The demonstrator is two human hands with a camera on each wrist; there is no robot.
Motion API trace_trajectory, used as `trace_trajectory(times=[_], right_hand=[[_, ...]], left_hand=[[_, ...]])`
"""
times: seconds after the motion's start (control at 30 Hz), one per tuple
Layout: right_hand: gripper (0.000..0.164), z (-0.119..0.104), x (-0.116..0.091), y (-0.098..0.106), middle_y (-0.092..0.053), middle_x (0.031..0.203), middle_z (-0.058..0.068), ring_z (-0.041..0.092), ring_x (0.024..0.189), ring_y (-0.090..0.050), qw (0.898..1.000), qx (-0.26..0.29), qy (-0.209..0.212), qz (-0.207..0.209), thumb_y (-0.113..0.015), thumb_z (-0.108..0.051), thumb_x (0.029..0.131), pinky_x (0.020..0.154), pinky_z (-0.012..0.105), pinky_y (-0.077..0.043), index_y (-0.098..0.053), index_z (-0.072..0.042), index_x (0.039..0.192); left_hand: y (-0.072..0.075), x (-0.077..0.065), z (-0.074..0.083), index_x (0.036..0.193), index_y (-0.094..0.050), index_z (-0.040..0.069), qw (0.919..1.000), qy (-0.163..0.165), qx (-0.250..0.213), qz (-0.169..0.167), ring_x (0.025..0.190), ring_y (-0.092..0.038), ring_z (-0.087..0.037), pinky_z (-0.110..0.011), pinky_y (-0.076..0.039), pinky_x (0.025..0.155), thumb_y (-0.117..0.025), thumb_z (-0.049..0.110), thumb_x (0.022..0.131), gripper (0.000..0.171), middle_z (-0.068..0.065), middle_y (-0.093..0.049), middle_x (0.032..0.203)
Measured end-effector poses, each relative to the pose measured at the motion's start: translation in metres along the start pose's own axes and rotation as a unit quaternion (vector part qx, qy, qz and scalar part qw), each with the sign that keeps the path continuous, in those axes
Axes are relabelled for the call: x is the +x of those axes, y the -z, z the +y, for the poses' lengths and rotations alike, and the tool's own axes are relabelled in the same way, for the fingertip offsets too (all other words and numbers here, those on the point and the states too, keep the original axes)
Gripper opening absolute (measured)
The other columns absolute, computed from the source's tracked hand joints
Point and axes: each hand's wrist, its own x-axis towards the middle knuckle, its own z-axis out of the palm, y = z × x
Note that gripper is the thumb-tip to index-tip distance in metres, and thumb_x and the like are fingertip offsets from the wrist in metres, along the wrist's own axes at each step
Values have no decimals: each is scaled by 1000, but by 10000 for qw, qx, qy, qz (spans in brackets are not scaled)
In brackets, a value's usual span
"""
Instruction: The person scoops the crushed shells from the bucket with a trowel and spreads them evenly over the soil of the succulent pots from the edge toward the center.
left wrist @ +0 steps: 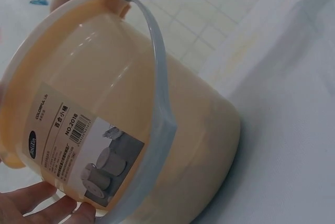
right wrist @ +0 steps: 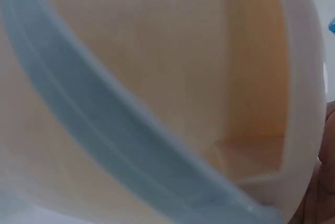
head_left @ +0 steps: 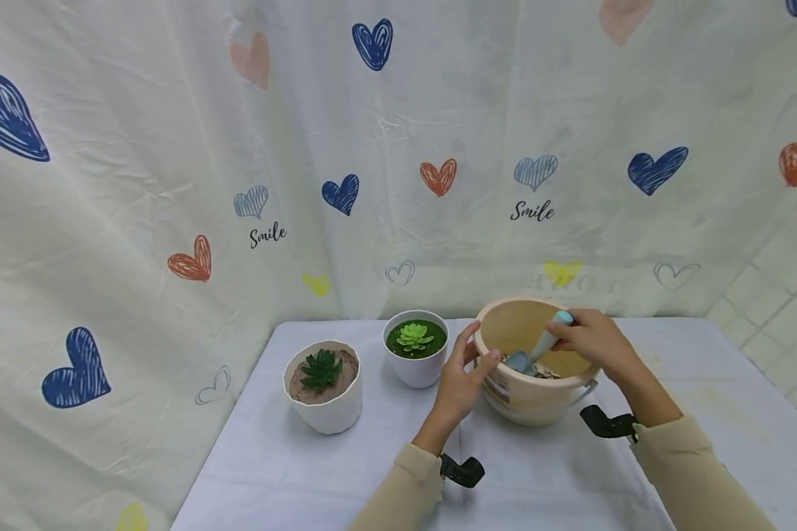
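Note:
A cream plastic bucket (head_left: pixel 528 405) stands on the table, with its grey-blue handle (left wrist: pixel 163 103) hanging down the outside. My left hand (head_left: pixel 461 380) holds the bucket's left rim, thumb at the top edge and fingers along the outer wall. My right hand (head_left: pixel 598 341) grips a small blue trowel (head_left: pixel 544 342) by its handle; the blade points down inside the bucket. Below the blade lies loose, mottled material (head_left: pixel 546 372), too small to make out. In the right wrist view the bucket wall fills most of the picture and the trowel is hidden.
Left of the bucket stands a white pot (head_left: pixel 420 369) with a light green succulent (head_left: pixel 415 336). Farther left and nearer is another white pot (head_left: pixel 332 413) with a dark green succulent (head_left: pixel 321 369). A white cloth covers the table (head_left: pixel 266 472); a heart-printed curtain (head_left: pixel 385 243) hangs behind.

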Motion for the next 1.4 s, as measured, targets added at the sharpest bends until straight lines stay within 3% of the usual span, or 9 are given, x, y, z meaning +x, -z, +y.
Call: trace_trajectory(times=[0.2,0.37,0.9,0.97,1.07,1.17,1.4], right_hand=[[52,1,0,3,-72,113,23,26,97,-76,9989,433,41,-159,-53,-36,107,99,53,-54,-59,12,126],[52,4,1,5,-74,109,15,23,97,-76,9976,638,41,-261,-52,-35,107,105,60,-47,-57,12,128],[54,7,1,8,-76,103,6,10,94,-75,9945,1037,-66,-163,-51,-33,108,110,68,-36,-53,14,134],[54,6,0,8,-76,102,3,8,93,-75,9945,1039,-56,-83,-51,-34,108,109,63,-41,-52,14,135],[57,7,0,8,-75,100,-2,4,90,-73,9931,1175,-38,20,-50,-34,108,100,38,-54,-50,15,138],[57,8,-1,8,-74,96,-7,1,87,-74,9888,1490,-5,94,-50,-32,109,84,17,-55,-47,17,139],[56,13,-1,9,-74,87,-13,2,83,-74,9757,2176,75,228,-51,-29,108,80,15,-57,-45,19,136]], left_hand=[[0,1,-2,153,-38,48,10000,-65,1,-2,140,-52,-23,-52,-48,108,-62,54,97,62,-3,-63,144],[0,1,-2,153,-37,49,10000,-39,-40,-34,141,-50,-23,-53,-47,109,-62,54,97,61,-2,-62,145],[-1,1,-4,153,-36,51,10000,-58,47,-2,141,-50,-22,-54,-49,107,-61,54,97,61,1,-61,146],[-1,1,-4,153,-36,50,10000,-50,68,4,141,-50,-22,-54,-49,107,-61,55,97,61,0,-61,146],[0,1,-3,154,-36,50,10000,-34,64,11,142,-50,-23,-55,-49,107,-60,55,97,62,-2,-60,147],[-1,1,-3,154,-36,49,10000,-48,49,5,142,-50,-23,-55,-48,107,-60,55,98,62,-3,-60,147],[-1,0,-3,155,-36,48,9999,-103,1,-26,141,-51,-24,-53,-49,107,-60,53,98,62,-5,-61,146]])
